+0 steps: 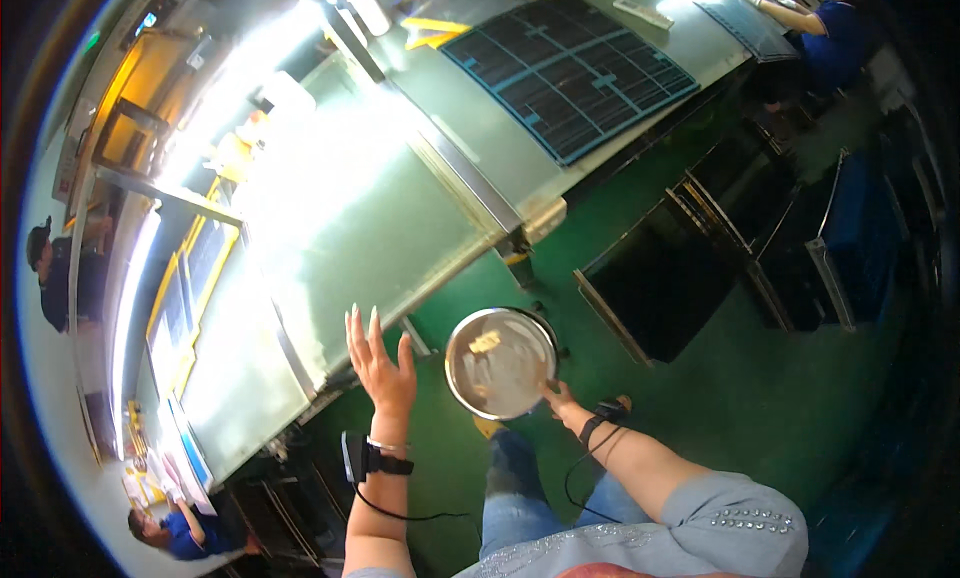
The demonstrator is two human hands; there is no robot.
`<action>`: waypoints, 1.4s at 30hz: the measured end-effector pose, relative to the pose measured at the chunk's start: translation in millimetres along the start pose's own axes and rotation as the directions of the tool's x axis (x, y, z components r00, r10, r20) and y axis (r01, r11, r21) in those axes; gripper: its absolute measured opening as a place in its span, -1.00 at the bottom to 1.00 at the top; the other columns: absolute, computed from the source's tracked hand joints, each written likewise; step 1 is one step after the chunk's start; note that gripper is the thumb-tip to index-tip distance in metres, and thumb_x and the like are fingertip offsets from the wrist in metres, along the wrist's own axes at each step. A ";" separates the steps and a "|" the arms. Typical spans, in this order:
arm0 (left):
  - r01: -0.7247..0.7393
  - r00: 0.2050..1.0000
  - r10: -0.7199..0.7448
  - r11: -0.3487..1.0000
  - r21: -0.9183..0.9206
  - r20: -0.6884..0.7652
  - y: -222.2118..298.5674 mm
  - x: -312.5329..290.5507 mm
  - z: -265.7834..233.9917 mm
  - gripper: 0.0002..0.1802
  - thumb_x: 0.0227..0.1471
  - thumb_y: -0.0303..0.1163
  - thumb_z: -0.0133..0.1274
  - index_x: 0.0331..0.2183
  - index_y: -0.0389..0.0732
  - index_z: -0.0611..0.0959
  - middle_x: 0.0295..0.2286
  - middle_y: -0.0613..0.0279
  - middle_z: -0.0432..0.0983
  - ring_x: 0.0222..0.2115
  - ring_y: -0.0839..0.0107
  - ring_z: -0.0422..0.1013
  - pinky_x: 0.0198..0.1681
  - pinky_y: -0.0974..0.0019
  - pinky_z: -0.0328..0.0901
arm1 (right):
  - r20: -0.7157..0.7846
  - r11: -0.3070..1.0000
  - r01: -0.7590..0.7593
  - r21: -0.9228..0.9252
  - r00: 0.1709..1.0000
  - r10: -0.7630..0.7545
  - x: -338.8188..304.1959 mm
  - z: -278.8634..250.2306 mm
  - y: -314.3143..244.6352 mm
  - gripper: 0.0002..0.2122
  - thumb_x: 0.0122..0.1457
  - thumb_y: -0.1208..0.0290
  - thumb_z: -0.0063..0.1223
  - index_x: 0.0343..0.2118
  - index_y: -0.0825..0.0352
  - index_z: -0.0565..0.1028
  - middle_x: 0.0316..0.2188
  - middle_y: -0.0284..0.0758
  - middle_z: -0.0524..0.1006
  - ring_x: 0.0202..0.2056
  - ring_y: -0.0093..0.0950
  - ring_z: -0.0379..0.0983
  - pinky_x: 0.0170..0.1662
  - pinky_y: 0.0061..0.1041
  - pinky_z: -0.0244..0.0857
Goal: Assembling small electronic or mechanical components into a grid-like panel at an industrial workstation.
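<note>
A long, pale green table (420, 213) runs slantwise across the room, its glossy top washed nearly white by strong light toward the left. A metal bar (455, 163) crosses it. Beyond the bar, at the upper right, a dark panel (570, 73) lies flat, divided by blue strips into a grid. Yellow frames (190, 288) stand out at the left side, near a bright tube light (135, 318). The floor (710, 418) is green, and large dark slabs (660, 278) stand on it at the right. A person in blue (835, 43) works at the table's far upper-right end; another worker in blue (190, 533) is at the lower left, and someone in a dark cap (65, 273) is at the far left.

The disc (505, 378) is just in front of the wearer, over the green floor and clear of the table's near edge. It is round, with a bright silver rim and a greyish, shiny face carrying blurred reflections and one small yellowish patch (485, 342); whether it is a stool seat or a shallow pan is hard to tell. The right hand (565, 400) touches its lower-right rim, fingers partly hidden, so a firm grip cannot be confirmed. The left hand (385, 373) is raised near the table edge, fingers spread and empty.
</note>
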State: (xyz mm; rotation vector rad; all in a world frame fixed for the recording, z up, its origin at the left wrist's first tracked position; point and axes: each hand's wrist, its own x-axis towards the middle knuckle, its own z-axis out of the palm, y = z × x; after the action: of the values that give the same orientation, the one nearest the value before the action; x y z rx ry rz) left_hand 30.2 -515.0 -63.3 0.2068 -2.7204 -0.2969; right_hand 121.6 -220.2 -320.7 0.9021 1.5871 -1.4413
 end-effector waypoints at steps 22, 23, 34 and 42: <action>-0.092 0.942 0.038 0.985 0.148 0.334 -21.7 119.0 70.8 -0.23 0.20 0.08 -0.12 0.31 -0.09 0.22 0.35 0.09 -0.04 0.37 0.04 -0.17 0.34 -0.20 -0.27 | -0.032 0.908 0.280 -0.312 0.952 -0.305 36.8 -9.0 34.4 -0.14 -0.09 -0.19 0.32 -0.03 0.59 0.30 -0.25 0.03 0.50 -0.20 -0.09 0.48 -0.12 -0.22 0.34; -0.092 0.940 0.037 0.985 0.149 0.338 -22.4 118.8 71.9 -0.23 0.21 0.10 -0.16 0.31 -0.10 0.21 0.35 0.09 -0.03 0.37 0.04 -0.17 0.34 -0.20 -0.26 | -0.020 0.909 0.303 -0.287 0.947 -0.321 31.5 -13.0 37.7 -0.15 -0.11 -0.18 0.33 -0.02 0.55 0.32 -0.26 0.01 0.51 -0.22 -0.11 0.47 -0.15 -0.20 0.32; -0.172 0.931 0.109 0.973 0.154 0.348 -20.2 121.4 75.0 -0.19 0.29 0.21 -0.45 0.32 -0.18 0.14 0.32 -0.02 -0.01 0.35 -0.02 -0.10 0.35 -0.07 -0.18 | 0.360 0.897 0.348 -0.274 0.902 -0.240 63.5 -21.7 46.9 -0.32 0.00 -0.04 0.33 -0.07 0.46 0.29 -0.35 -0.07 0.55 -0.31 -0.18 0.53 -0.24 -0.25 0.35; -0.145 0.928 0.081 0.978 0.152 0.365 -17.2 122.2 74.3 -0.16 0.28 0.25 -0.45 0.32 -0.18 0.15 0.32 -0.05 -0.02 0.35 -0.03 -0.11 0.36 -0.08 -0.20 | 0.249 0.925 0.280 -0.255 0.944 -0.217 59.2 -16.6 -2.1 -0.47 -0.12 0.01 0.32 -0.28 0.42 0.47 -0.41 -0.03 0.56 -0.33 -0.07 0.53 -0.29 -0.18 0.34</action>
State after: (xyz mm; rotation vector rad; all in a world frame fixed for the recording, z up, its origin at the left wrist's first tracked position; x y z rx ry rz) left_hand -109.1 -541.1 -89.2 0.0450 -3.1082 -0.0613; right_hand 92.6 -204.2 -372.6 0.3686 1.7326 -1.3779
